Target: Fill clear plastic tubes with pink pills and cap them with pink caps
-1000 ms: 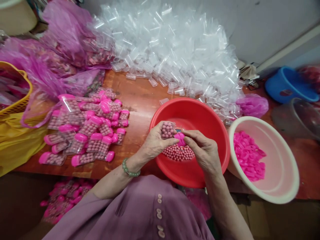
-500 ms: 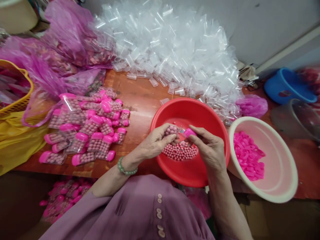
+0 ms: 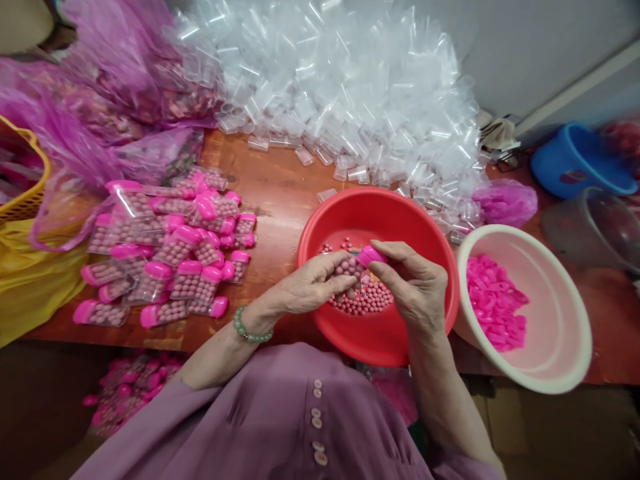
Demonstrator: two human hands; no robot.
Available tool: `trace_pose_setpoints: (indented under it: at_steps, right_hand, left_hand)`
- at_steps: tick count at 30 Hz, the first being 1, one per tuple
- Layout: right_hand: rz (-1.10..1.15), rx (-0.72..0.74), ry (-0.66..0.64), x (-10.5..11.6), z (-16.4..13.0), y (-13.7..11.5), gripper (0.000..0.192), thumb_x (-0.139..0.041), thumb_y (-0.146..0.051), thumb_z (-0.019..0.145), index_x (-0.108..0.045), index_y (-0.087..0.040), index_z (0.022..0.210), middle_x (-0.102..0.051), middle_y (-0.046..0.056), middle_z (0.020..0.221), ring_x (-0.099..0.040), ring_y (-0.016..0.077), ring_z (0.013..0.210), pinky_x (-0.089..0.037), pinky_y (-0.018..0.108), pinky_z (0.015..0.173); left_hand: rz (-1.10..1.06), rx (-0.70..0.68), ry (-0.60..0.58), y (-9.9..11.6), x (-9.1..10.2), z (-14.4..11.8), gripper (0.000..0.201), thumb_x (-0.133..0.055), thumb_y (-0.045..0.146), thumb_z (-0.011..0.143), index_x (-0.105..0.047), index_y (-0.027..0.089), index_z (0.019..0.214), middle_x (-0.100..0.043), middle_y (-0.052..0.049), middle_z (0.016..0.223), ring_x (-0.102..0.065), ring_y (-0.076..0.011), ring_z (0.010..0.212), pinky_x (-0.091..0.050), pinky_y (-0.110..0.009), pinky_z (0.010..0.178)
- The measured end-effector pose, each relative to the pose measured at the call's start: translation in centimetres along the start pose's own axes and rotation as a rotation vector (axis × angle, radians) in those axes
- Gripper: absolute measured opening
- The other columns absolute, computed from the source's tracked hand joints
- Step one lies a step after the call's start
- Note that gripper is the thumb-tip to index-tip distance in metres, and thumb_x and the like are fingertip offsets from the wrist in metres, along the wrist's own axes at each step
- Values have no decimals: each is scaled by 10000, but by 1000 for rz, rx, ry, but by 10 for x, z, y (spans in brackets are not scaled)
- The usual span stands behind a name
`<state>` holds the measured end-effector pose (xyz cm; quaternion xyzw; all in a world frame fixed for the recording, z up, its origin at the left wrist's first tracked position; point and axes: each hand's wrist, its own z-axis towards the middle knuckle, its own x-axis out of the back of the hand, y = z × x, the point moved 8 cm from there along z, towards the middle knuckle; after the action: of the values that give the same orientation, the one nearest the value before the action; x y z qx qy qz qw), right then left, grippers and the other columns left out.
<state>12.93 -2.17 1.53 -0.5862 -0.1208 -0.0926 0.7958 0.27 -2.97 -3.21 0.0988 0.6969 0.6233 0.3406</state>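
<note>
Over the red basin [image 3: 375,347], my left hand [image 3: 313,283] is closed around a small clear plastic bottle [image 3: 349,268] filled with pink beads. My right hand [image 3: 413,280] pinches a bright pink cap [image 3: 371,255] at the mouth of that bottle; whether it is pressed fully on I cannot tell. Loose pink beads [image 3: 367,298] lie in the basin below. To the right, a cream basin [image 3: 560,320] holds a heap of pink caps [image 3: 495,300]. Capped, bead-filled bottles [image 3: 185,247] are piled on the table at the left.
A big heap of clear empty bottles [image 3: 325,80] covers the table's back. Pink plastic bags [image 3: 120,60], a yellow basket [image 3: 30,180] and a yellow bag [image 3: 35,273] crowd the left. A blue bucket [image 3: 570,163] and a grey tub [image 3: 595,227] stand far right.
My right hand has brought the pink cap leftward onto the mouth of the bottle, where a gap showed before. My left hand's fingers have straightened somewhat along the bottle.
</note>
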Motion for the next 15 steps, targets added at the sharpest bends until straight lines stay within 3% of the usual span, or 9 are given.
trace_pose_setpoints:
  at_steps: [8,15]
  right_hand:
    - [-111,97,-72,-5,3,-8,301,-743,-156,804,-749,-321,1055,-760,-4,978,-696,163,917,-572,340,858]
    - [-315,143,-160,11,6,-17,280,-721,-171,831,-749,-322,1065,-758,15,960,-692,172,884,-582,342,812]
  left_hand:
    - [-17,17,-32,-4,1,3,194,-616,353,892,-568,166,918,-519,8,771,-471,-103,679,-405,-237,645]
    - [-120,44,41,-9,10,5,245,-671,374,859,-575,150,885,-567,-6,782,-523,-93,695,-435,-218,642]
